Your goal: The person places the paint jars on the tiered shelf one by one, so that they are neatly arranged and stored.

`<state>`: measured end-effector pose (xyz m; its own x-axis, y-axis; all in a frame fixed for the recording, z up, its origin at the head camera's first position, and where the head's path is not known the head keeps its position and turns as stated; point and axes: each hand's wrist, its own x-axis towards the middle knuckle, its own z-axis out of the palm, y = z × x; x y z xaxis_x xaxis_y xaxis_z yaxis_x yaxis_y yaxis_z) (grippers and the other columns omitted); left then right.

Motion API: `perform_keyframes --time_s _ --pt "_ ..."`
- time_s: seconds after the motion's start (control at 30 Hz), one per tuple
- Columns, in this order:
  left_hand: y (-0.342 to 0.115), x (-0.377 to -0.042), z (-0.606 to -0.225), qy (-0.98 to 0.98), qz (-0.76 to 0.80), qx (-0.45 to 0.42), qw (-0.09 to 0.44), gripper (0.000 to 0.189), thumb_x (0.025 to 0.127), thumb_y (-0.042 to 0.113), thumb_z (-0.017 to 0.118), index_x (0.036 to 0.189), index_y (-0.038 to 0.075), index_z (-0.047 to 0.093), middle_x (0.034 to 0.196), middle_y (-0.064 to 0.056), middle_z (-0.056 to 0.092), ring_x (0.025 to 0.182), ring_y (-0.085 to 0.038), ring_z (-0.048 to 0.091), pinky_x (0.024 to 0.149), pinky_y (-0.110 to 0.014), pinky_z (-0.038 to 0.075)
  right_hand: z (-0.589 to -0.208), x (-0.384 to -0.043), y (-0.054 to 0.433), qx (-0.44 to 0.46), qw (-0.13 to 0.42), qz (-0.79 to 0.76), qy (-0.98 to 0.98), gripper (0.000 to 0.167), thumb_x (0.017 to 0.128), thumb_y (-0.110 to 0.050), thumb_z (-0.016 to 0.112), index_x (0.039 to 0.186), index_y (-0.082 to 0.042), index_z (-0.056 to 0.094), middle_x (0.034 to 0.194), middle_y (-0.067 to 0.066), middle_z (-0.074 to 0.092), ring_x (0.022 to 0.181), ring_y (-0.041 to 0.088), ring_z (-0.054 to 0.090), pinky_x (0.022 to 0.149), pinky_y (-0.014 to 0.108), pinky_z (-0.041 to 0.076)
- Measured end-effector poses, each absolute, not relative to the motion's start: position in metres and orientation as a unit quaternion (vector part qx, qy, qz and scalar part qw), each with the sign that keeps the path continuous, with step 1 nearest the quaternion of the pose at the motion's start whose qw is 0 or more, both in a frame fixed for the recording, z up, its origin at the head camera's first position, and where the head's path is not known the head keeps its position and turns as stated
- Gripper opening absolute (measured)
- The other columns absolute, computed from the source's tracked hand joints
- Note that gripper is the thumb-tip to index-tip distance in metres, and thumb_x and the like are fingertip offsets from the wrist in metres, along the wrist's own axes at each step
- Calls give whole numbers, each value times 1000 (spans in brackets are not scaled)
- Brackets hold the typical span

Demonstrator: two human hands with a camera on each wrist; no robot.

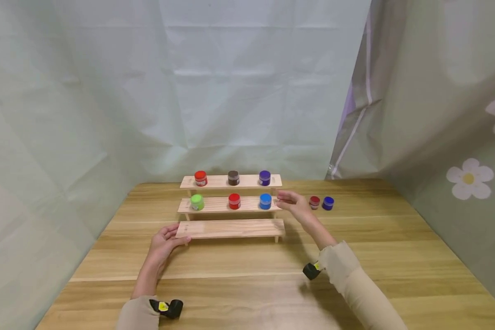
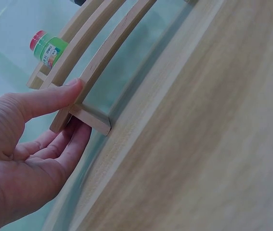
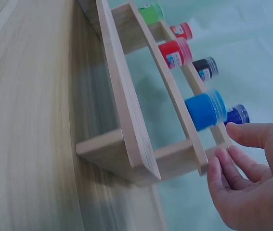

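A three-step wooden rack (image 1: 231, 228) stands on the table with small lidded jars on its upper two steps. My left hand (image 1: 165, 243) grips the left end of the lowest step, thumb (image 2: 54, 98) at the board's edge and fingers below. At the rack's right end is my right hand (image 1: 294, 205), holding nothing, its fingertips close to the middle step's end; contact cannot be told. Nearest it is a light blue jar (image 1: 266, 201). Red (image 1: 234, 201) and green (image 1: 197, 202) jars share that step. The top step bears red (image 1: 200, 178), black (image 1: 233, 178) and dark blue (image 1: 265, 178) jars.
Right of the rack, a dark red jar (image 1: 314, 202) and a dark blue jar (image 1: 328, 203) stand on the wooden table (image 1: 247, 293). A pale curtain (image 1: 239, 91) hangs behind. A flower-printed cloth (image 1: 445, 137) hangs on the right.
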<state>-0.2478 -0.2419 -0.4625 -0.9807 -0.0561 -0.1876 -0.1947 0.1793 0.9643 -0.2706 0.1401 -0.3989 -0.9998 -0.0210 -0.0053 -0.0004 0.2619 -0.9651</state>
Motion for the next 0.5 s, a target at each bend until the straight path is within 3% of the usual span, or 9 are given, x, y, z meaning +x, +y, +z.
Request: perform_keyframes --time_s 0.17,0.33,0.5 --pt "-240 -249 -464 759 644 -78 55 74 81 10 78 142 -4 38 126 -11 59 86 9 57 77 -8 48 -401 -269 155 15 2 -610 792 46 96 -9 58 140 2 48 139 24 54 128 34 52 109 42 44" --pt "-241 -249 -464 759 644 -81 53 75 81 11 78 142 -4 38 128 -13 58 86 9 56 77 -8 48 -402 -268 168 34 -9 -604 796 47 95 -13 61 139 0 50 139 22 54 125 30 55 105 38 47" --pt "-242 -248 -462 762 640 -82 53 75 81 12 78 142 -4 38 129 -14 58 86 10 56 78 -7 47 -403 -270 182 49 -17 -609 792 46 95 -12 60 139 0 50 141 23 52 121 26 57 108 40 45"
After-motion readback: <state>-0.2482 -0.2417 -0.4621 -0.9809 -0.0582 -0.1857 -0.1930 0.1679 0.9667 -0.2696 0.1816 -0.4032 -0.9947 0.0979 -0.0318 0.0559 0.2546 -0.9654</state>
